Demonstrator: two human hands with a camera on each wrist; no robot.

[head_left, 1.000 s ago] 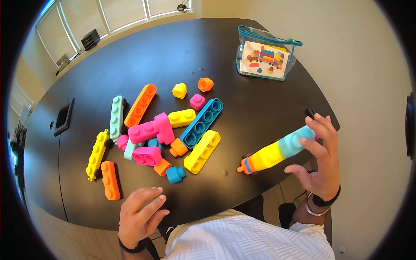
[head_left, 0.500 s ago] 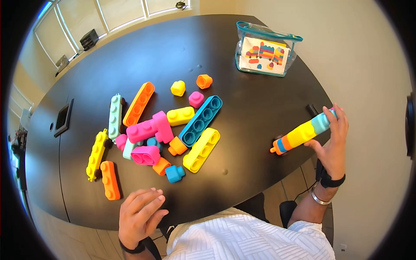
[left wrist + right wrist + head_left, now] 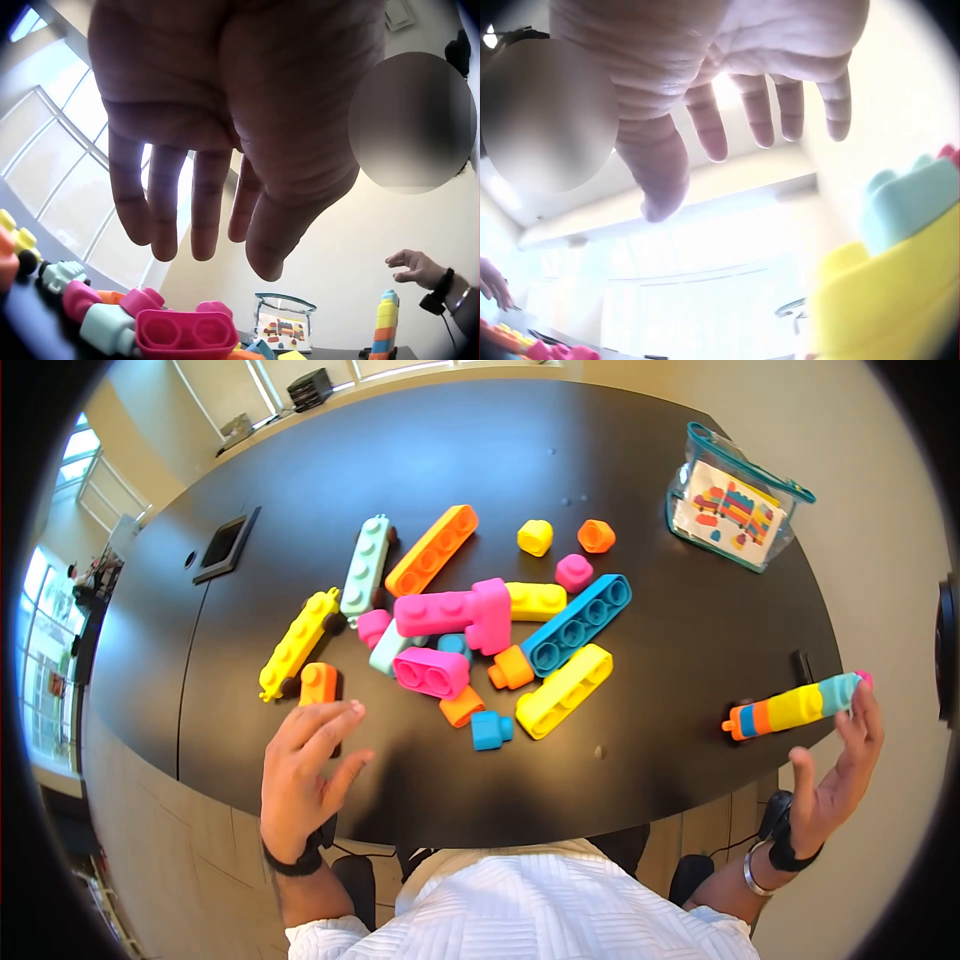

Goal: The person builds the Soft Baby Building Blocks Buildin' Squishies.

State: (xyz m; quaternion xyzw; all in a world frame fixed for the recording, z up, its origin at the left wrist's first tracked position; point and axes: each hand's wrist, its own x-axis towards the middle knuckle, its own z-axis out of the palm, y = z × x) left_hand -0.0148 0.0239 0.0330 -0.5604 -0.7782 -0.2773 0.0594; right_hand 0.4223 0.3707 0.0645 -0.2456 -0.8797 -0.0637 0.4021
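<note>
Shirt: white cloth shirt (image 3: 560, 908) with raised ribbed blocks
Sleeves: short white sleeves (image 3: 325, 939)
Left hand: bare left hand (image 3: 300, 775), black wristband (image 3: 290, 863)
Right hand: bare right hand (image 3: 838, 785), black strap (image 3: 790, 856), small black boxy unit (image 3: 433, 304)
Bracelet: shiny silver-coloured bangle (image 3: 755, 872), right forearm
Cable: thin black cord (image 3: 449, 328) below the unit

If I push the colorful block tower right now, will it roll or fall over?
The block tower might roll, since what look like dark wheels show at its base. It could tip too, because it's tall and narrow. It's probably stiff, standing straight without sagging.
</note>
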